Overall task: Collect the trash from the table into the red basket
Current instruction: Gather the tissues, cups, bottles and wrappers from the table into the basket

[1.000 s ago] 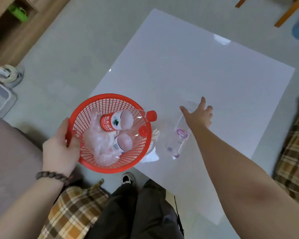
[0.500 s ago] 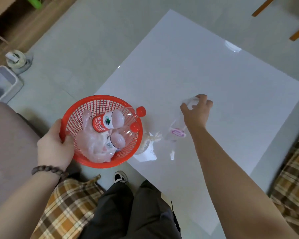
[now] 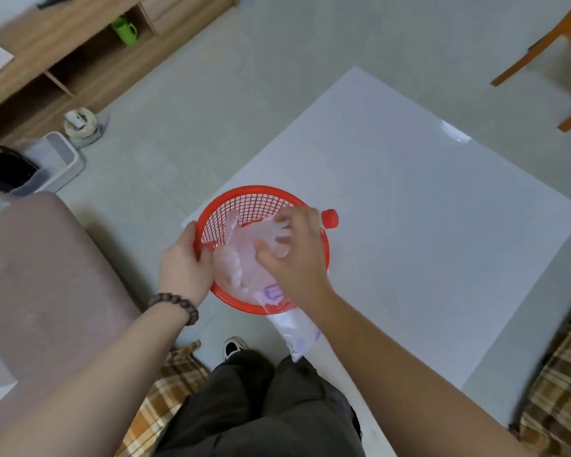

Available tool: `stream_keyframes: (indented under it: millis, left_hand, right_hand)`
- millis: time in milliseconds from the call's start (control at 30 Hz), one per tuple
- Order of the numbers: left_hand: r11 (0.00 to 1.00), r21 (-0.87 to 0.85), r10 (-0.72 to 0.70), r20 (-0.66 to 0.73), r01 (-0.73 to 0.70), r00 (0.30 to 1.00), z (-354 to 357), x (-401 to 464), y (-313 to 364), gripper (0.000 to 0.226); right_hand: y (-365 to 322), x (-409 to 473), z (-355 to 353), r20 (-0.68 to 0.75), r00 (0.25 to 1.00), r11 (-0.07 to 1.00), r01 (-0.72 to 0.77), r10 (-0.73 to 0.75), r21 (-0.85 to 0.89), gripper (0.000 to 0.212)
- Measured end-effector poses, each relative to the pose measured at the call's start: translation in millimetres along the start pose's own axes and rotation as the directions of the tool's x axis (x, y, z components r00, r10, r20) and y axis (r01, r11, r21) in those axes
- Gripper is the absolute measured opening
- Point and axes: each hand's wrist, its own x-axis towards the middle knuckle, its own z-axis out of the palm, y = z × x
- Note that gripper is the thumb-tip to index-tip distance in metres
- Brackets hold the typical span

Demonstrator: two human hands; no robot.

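The red basket [image 3: 244, 201] is held over the near left corner of the white table [image 3: 426, 225], with my left hand [image 3: 183, 267] gripping its left rim. My right hand [image 3: 294, 255] is over the basket, its fingers pressed on a clear plastic bag with purple print [image 3: 244, 258]. The bag's lower end [image 3: 297, 338] hangs out over the basket's near rim. A red bottle cap [image 3: 329, 218] sticks out past the far right rim. The rest of the basket's contents are hidden under the bag and my hand.
A brown sofa arm [image 3: 43, 275] is at the left, with a grey bin [image 3: 51, 163] and a low wooden shelf unit [image 3: 66, 57] behind it. Wooden chair legs [image 3: 538, 51] stand at the far right. My legs [image 3: 254, 407] are below the basket.
My right hand closed on the clear bag on the table and carried it left into the basket. The basket moved right, over the table's corner.
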Motion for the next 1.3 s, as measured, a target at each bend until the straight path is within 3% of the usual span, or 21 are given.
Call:
stream_keyframes:
  millis: [100, 167, 233, 400, 533, 700, 800, 867, 933, 1000, 1133, 1300]
  left_hand:
    - [0.999, -0.041, -0.012, -0.023, 0.011, 1.000, -3.6, -3.6, -0.2, 0.044]
    - [0.998, -0.062, -0.006, -0.027, 0.004, 1.000, -8.7, -5.3, -4.2, 0.047]
    - [0.998, -0.061, 0.003, -0.024, -0.005, 1.000, -14.6, -6.4, -10.4, 0.047]
    - [0.999, -0.031, 0.006, -0.029, -0.007, 1.000, -27.0, -10.6, -24.3, 0.045]
    - [1.000, -0.018, -0.025, -0.053, 0.024, 0.998, -36.0, -13.5, -36.5, 0.043]
    - [0.991, 0.002, -0.130, -0.121, 0.132, 0.984, -53.2, -11.6, -66.2, 0.047]
    - [0.987, 0.025, -0.150, -0.210, 0.159, 0.966, -65.6, -14.7, -83.3, 0.035]
    - [0.983, 0.035, -0.164, -0.252, 0.178, 0.954, -73.1, -18.0, -93.0, 0.029]
    - [0.978, 0.051, -0.181, -0.273, 0.202, 0.945, -76.4, -21.4, -104.5, 0.033]
    - [0.967, 0.041, -0.230, -0.289, 0.252, 0.929, -75.6, -23.9, -118.3, 0.034]
    - [0.935, 0.028, -0.331, -0.291, 0.353, 0.898, -62.9, -31.5, -154.9, 0.041]
    - [0.890, 0.003, -0.444, -0.223, 0.456, 0.868, -41.8, -44.7, -203.5, 0.046]
  right_hand:
    - [2.6, -4.6, 30.7, 0.094, 0.994, 0.992, 0.069, -0.059, -0.108, 0.041]
    - [2.7, -1.4, 43.5, 0.120, 0.993, 0.993, 0.012, 0.002, -0.116, 0.045]
    - [3.0, 4.2, 54.2, 0.160, 0.986, 0.987, -0.014, 0.039, -0.160, 0.053]
    - [4.4, 12.8, 76.8, 0.334, 0.942, 0.938, 0.091, 0.027, -0.334, 0.087]
    - [-1.1, 15.6, 84.7, 0.365, 0.930, 0.898, 0.191, -0.037, -0.396, 0.101]
    - [-10.3, 7.5, 83.9, 0.311, 0.937, 0.917, 0.258, -0.160, -0.305, 0.081]
    - [0.8, 1.5, 75.8, 0.155, 0.967, 0.954, 0.229, -0.200, -0.194, 0.054]
    - [21.8, -3.8, 66.9, 0.057, 0.981, 0.956, 0.193, -0.185, -0.223, 0.046]
    - [54.6, -10.0, 55.4, 0.014, 0.992, 0.941, 0.127, -0.129, -0.315, 0.043]
    - [94.4, -18.5, 43.8, 0.069, 0.997, 0.899, -0.008, 0.042, -0.438, 0.048]
    - [168.4, -37.0, 30.5, 0.208, 0.873, 0.663, -0.161, 0.441, -0.731, 0.061]
    - [210.3, -38.0, 43.3, 0.223, 0.831, 0.608, -0.165, 0.510, -0.776, 0.046]
